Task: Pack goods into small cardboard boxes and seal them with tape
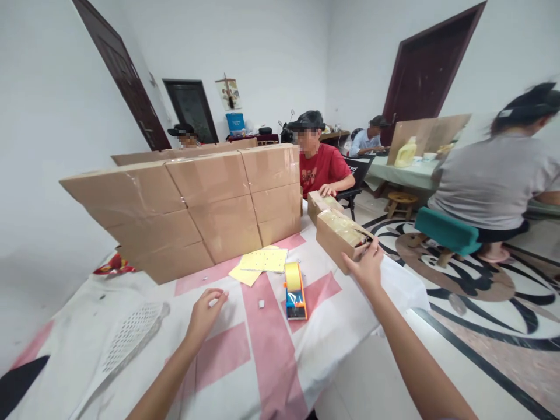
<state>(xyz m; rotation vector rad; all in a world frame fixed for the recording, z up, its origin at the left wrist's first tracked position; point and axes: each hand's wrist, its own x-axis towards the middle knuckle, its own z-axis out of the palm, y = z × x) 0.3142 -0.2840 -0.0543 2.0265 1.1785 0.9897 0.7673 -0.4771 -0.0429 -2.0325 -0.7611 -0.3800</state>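
Observation:
My right hand (366,265) grips the near end of a small taped cardboard box (339,233) that sits at the right edge of the table. My left hand (205,312) rests on the white and pink tablecloth (258,350), its fingers curled over a small white piece. A tape dispenser (294,290) with yellow tape lies between my two hands. Yellow paper sheets (262,261) lie just beyond it.
A wall of large cardboard boxes (192,204) stands across the table. A second small box (321,204) lies under the hand of a person in red (321,166). A white perforated tray (131,335) sits at the left. Other people sit at a table on the right.

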